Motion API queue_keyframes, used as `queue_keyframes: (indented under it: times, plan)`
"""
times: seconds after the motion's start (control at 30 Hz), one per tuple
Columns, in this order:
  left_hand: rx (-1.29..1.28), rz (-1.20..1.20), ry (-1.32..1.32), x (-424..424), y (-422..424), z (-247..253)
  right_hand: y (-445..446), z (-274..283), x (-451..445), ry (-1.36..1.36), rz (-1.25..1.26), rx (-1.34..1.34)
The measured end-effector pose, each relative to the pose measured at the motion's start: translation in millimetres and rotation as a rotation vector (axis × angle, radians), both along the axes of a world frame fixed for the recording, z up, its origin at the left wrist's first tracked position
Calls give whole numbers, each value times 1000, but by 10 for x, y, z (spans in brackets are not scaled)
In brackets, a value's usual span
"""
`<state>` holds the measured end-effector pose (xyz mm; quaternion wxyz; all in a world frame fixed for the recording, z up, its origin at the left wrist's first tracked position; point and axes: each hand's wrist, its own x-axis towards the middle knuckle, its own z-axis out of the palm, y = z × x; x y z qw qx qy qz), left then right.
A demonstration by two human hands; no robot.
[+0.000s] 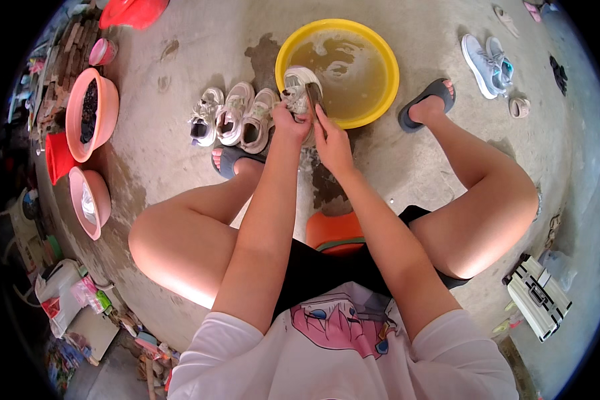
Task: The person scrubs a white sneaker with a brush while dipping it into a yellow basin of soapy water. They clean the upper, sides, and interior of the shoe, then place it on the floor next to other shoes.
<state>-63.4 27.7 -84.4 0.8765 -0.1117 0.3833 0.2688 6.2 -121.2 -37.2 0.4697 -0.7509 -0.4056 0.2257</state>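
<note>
My left hand (292, 122) grips a pale sneaker (298, 82) near its heel, with the toe over the left rim of a yellow basin (391, 95). Cloudy water (352, 75) with some foam fills much of the basin. In my right hand (334, 145) is a dark-handled scrub brush (314, 100), laid along the sneaker's right side. Its bristles are hidden from me. Left of the basin, on the concrete floor, stand several other pale sneakers (235, 112) in a row, toes away from me.
An orange stool (332, 230) is beneath me, between my legs. Pink tubs (112, 115) and a red bag (59, 157) stand at the left. Grey-blue sneakers (485, 67) rest at the right, a white case (537, 300) lower down. Wet patches (262, 57) mark the floor.
</note>
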Motion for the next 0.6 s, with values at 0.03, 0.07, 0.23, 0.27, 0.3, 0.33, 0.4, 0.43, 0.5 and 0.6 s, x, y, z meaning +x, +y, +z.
queue_keyframes:
  times: [0.03,0.07,0.23,0.27,0.3,0.33,0.4,0.43,0.5,0.6]
  plan:
    - [-20,18,24,33,10,13,23,-6,38,-21,25,-17]
    - [-39,35,47,63,17,28,-11,-7,15,-46,23,-54]
    - [-65,56,182,21,0,-12,-549,-82,-328,-35,57,-184]
    - [-45,21,137,32,28,-15,-529,-107,-356,-43,28,-173]
    - [-37,34,141,48,28,-18,-435,-107,-315,-88,19,-125]
    - [-31,41,147,65,6,-29,-282,-106,-232,-133,4,-80]
    - [-56,25,156,106,15,-30,-13,-90,-55,-183,8,-75]
    - [-92,22,154,106,6,-22,83,-83,33,-186,30,-120]
    - [-153,21,142,78,51,8,-16,-59,-15,-173,53,-161]
    - [-68,47,154,41,77,-65,-353,-158,-243,-142,55,-113]
